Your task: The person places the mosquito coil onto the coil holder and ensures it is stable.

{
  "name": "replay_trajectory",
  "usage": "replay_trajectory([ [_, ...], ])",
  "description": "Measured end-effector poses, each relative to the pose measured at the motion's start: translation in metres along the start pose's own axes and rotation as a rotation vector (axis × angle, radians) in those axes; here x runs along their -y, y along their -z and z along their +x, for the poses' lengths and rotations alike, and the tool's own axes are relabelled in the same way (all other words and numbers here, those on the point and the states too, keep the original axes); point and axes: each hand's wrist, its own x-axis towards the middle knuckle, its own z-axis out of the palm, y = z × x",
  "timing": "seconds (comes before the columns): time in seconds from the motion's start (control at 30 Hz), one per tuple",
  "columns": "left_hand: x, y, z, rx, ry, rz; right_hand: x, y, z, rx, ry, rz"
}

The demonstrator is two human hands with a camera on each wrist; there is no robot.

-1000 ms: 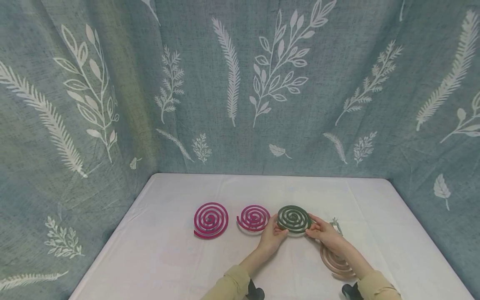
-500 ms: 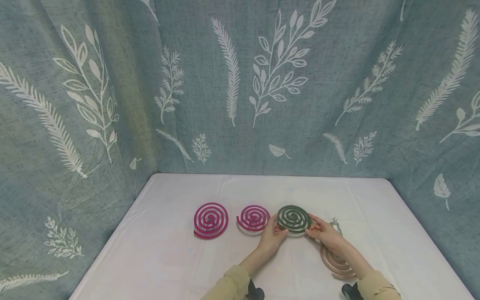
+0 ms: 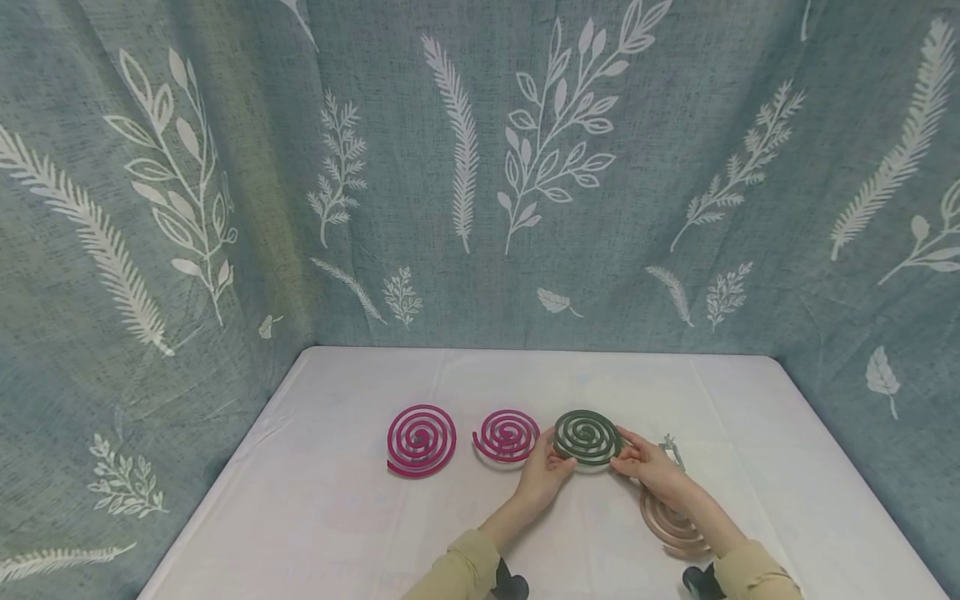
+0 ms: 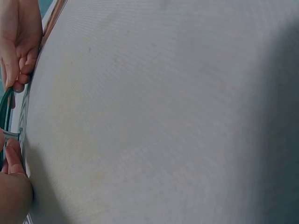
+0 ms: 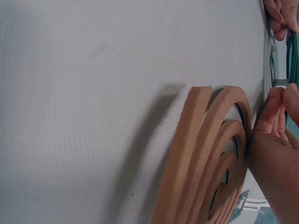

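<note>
Both hands hold a green mosquito coil (image 3: 587,434) by its edges, level and close over the table. My left hand (image 3: 542,479) pinches the left side between thumb and fingers. On the opposite side, the thumb and fingers of my right hand (image 3: 651,470) grip the rim. A thin metal wire stand (image 5: 272,60) shows low beneath the green coil in the right wrist view. Under the right forearm lies a brown mosquito coil (image 5: 189,154), partly hidden in the head view. Beside the right hand, a small metal stand (image 3: 672,452) is partly covered by the fingers.
Two magenta mosquito coils sit in a row to the left: one far coil (image 3: 422,439) and one nearer coil (image 3: 507,433) right beside the left hand. The white-covered table (image 3: 300,500) is enclosed by a blue-green leaf-patterned curtain (image 3: 480,308) at the back and sides.
</note>
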Motion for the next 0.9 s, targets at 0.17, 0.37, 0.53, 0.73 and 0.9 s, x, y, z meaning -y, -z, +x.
replay_trajectory([
  [0.17,0.0003,0.0003,0.0002,0.003,-0.004,0.002,0.0001,-0.0007,-0.0001,0.002,0.002,0.002],
  [0.37,-0.0010,0.0006,-0.0002,0.001,-0.001,0.004,0.0005,-0.0001,-0.0006,0.006,0.007,-0.003],
  [0.53,-0.0016,0.0004,-0.0007,-0.005,0.002,0.006,0.0011,-0.0005,-0.0015,0.013,0.011,-0.007],
  [0.73,-0.0014,0.0003,-0.0009,-0.005,-0.006,-0.005,0.0010,-0.0001,-0.0017,0.021,0.017,-0.008],
  [0.9,-0.0007,0.0001,-0.0011,-0.002,-0.018,-0.010,0.0011,-0.0001,-0.0014,0.016,0.017,-0.009],
])
